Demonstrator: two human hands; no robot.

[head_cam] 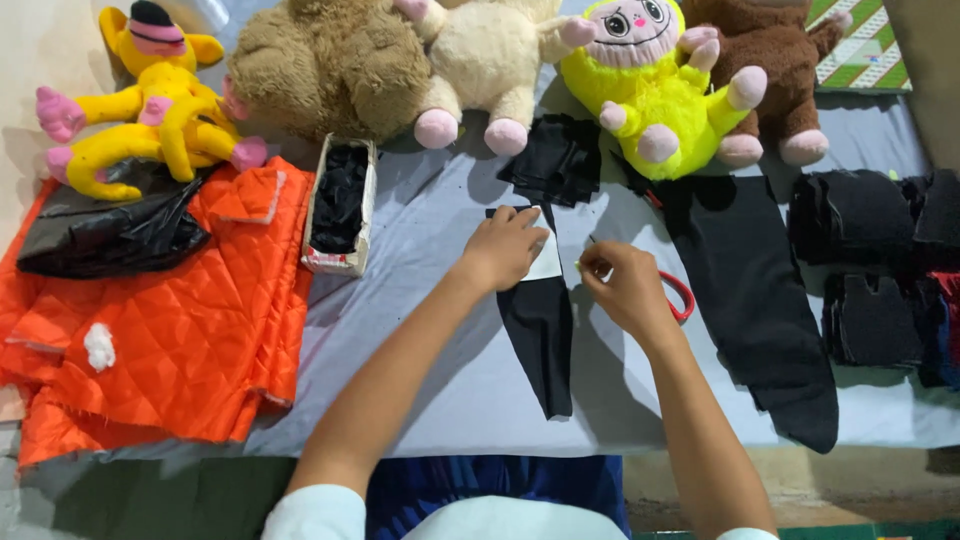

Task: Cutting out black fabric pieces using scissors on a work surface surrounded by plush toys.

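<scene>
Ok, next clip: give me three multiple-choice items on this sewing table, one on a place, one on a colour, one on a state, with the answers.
1. Where does the left hand rest?
A. on the white template laid over the black fabric strip
B. on the orange quilted cloth
C. inside the small box

2. What colour are the scissor handles beside the right hand?
A. blue
B. red
C. green

3. How does the black fabric strip lie?
A. rolled into a tube
B. hanging off the table edge
C. flat on the grey table cover

Answers: 1 A, the palm presses on the white template atop the strip. 2 B, a red loop shows just right of the hand. 3 C, the strip is spread flat, wholly on the cover.
</scene>
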